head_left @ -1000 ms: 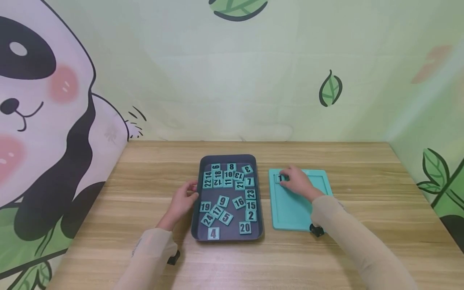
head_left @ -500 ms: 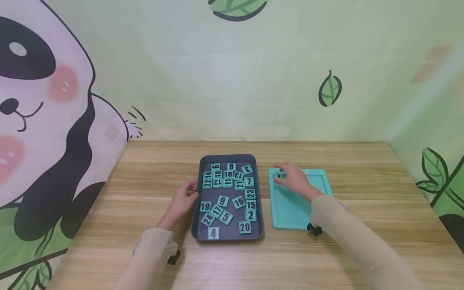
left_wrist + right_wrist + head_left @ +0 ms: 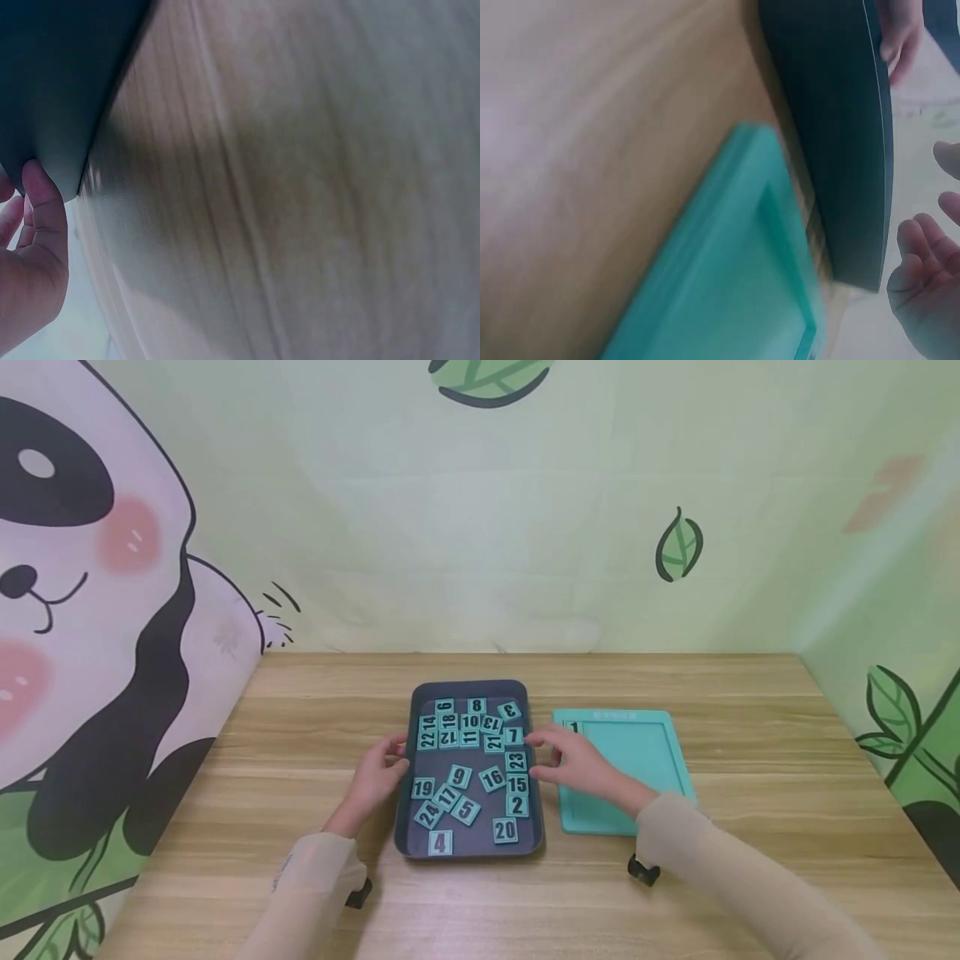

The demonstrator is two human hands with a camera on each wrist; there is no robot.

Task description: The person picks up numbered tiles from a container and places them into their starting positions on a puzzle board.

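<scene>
- While the left hand (image 3: 377, 777) touches the outer left wall of the dark tray (image 3: 472, 843), its fingers are slightly bent and grip nothing.
- Right hand (image 3: 581, 764): fingers spread apart, holding nothing, at the tray's right rim.
- Numbered tiles (image 3: 506, 831) lie inside the tray.
- Tile 1 (image 3: 573, 727) sits in the far-left corner of the turquoise board (image 3: 633, 760), on the tabletop (image 3: 480, 902).

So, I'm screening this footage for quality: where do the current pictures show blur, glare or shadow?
Head: square turquoise number tiles legible, faint sheen on the pale wooden tabletop; left wrist: tabletop blurred, shadowed beside the dark rectangular tray; right wrist: flat turquoise rectangular board soft-edged.
</scene>
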